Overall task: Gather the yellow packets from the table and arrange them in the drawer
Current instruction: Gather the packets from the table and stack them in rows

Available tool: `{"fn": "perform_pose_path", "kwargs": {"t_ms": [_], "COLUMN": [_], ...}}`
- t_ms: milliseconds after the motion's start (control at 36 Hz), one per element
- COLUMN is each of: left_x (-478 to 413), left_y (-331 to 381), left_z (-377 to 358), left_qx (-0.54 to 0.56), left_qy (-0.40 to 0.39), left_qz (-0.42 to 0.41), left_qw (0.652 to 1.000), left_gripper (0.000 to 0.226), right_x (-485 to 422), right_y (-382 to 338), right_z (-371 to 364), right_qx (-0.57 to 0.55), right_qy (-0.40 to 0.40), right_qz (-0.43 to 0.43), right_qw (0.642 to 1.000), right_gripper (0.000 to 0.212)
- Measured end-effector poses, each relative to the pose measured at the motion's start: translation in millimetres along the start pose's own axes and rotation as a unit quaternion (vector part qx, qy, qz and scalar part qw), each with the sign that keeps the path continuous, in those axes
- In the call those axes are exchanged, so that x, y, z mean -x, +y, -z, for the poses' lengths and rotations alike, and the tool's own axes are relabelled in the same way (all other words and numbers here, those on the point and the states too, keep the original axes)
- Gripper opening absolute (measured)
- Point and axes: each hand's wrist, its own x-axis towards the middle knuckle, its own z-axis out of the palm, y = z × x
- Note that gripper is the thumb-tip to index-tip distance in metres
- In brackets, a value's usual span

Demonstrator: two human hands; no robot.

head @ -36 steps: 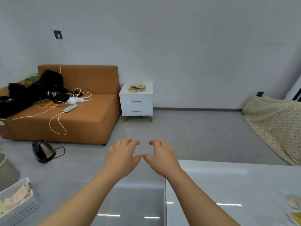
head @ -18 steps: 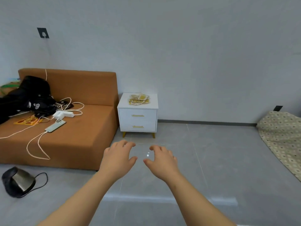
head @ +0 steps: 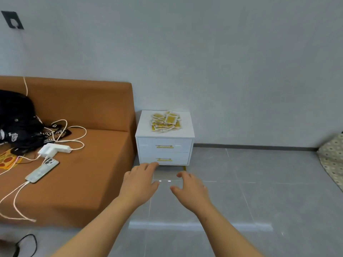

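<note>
Yellow packets [head: 165, 121] lie heaped on the white worktop [head: 144, 127] above 2 closed drawers. My left hand [head: 139, 184] and right hand [head: 191, 190] are spread, empty; I'd open a drawer before gathering.

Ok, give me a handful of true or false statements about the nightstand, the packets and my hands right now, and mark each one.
1. The yellow packets lie in a loose pile on top of the white nightstand. True.
2. The top drawer is pulled open. False: both it and the bottom drawer are shut.
3. The left hand holds a packet. False: it is open and empty, fingers spread.
4. The right hand is open and empty too. True.
5. The nightstand stands right of the orange sofa, against the wall. True.
6. A phone lies on the nightstand. False: it lies on the sofa seat with a cable plugged in.
</note>
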Motion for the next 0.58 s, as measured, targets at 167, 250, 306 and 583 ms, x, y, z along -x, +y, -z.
{"fn": "perform_pose_path", "kwargs": {"t_ms": [167, 250, 306, 583], "left_x": [-112.5, -172.1, -210.1, -383.3], "left_y": [-24.8, -33.4, -38.8, -72.9], "left_z": [0.9, 2.7, 5.5, 18.1], "left_qx": [0.003, 0.01, 0.01, 0.01], "left_qy": [-0.007, -0.009, -0.017, -0.055], "left_qz": [0.004, 0.014, 0.024, 0.027], "left_qw": [1.0, 1.0, 1.0, 0.998], "left_gripper": [0.055, 0.054, 0.054, 0.052], "right_x": [-119.4, -183.8, -224.6, -400.6], "right_y": [-9.0, -11.5, -16.1, -39.2], "right_z": [17.6, 29.2, 37.9, 74.7], "right_qx": [0.001, -0.008, -0.009, -0.016], "right_qy": [-0.013, -0.015, -0.026, -0.048], "right_qz": [-0.004, -0.004, -0.003, -0.005], "right_qw": [1.0, 1.0, 1.0, 0.999], "right_gripper": [0.049, 0.048, 0.048, 0.049]}}
